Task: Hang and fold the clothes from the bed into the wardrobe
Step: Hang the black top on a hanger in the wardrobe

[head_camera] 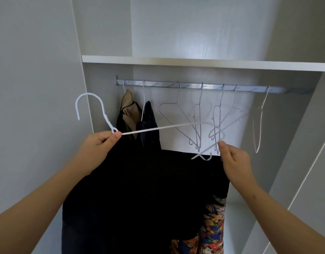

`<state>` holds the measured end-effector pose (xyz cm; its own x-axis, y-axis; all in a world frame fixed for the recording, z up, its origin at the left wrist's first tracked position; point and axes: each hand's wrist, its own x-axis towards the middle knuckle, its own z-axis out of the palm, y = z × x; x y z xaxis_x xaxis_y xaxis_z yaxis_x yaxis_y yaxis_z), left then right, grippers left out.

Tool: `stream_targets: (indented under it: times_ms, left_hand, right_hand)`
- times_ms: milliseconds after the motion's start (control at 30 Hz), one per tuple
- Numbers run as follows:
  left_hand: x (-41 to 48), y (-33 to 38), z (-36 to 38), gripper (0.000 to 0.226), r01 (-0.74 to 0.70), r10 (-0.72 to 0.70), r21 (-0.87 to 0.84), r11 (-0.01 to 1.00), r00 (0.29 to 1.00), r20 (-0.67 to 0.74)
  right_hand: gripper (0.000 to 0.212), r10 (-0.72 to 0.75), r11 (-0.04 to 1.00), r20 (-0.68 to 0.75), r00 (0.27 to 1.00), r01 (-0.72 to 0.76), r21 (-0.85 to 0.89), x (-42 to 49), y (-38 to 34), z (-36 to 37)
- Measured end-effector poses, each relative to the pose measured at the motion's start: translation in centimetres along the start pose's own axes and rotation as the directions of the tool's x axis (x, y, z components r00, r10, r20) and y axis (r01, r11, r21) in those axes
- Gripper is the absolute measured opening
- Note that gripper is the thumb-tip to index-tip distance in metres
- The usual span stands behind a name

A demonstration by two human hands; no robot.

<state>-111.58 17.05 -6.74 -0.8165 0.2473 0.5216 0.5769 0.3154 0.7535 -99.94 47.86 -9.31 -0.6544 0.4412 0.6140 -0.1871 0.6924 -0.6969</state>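
A rail runs under the shelf inside the wardrobe. Two garments hang at its left end, with empty wire hangers to their right. In front, a hanger spans from left hand to right hand, above a cloth.

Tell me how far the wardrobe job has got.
Done: two garments hang at the left end of the rail. In hand: left hand and right hand pinch a white hanger, a black garment hanging beneath. Left: getting it onto the rail; five bare hangers wait; the bed is unseen.
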Motion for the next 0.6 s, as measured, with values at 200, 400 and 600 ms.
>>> stream_targets:
  times_ms: [200,400,600]
  left_hand:
    - [-0.5,0.0,-0.7,0.039,-0.135,0.118,0.192,0.972,0.988,0.099]
    - [-0.6,0.7,-1.0,0.034,-0.255,0.146,0.360,0.898,0.942,0.304]
    - [-1.3,3.4,3.5,0.034,-0.393,0.254,0.381,0.837,0.895,0.366]
  right_hand:
    - [0.051,0.010,1.000,-0.024,1.000,-0.010,0.002,0.0,0.3,0.0]
    - [0.053,0.015,0.997,-0.003,1.000,-0.015,0.077,1.4,-0.5,-0.5]
    - [0.055,-0.268,0.962,0.286,0.920,0.271,0.030,-0.1,-5.9,3.7]
